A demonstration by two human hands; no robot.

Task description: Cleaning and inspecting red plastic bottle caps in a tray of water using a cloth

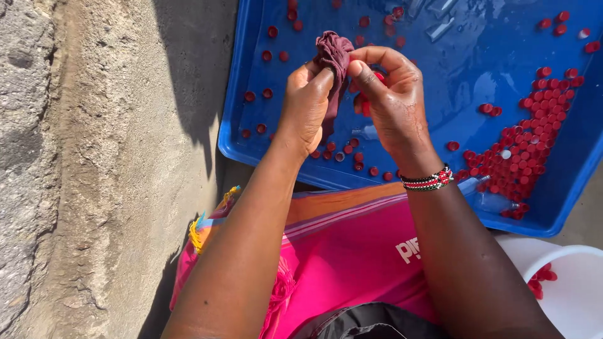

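My left hand pinches a dark maroon cloth that stands bunched above my fingers. My right hand grips the same cloth from the other side, and something red, likely a bottle cap, shows inside its palm. Both hands hover over a large blue tub with shallow water. Several red bottle caps float in it, heaped toward the right and scattered along the near edge.
A white bowl with a few red caps sits at the lower right. Rough stone and dirt ground lies to the left. A pink and orange wrap covers my lap. A beaded bracelet circles my right wrist.
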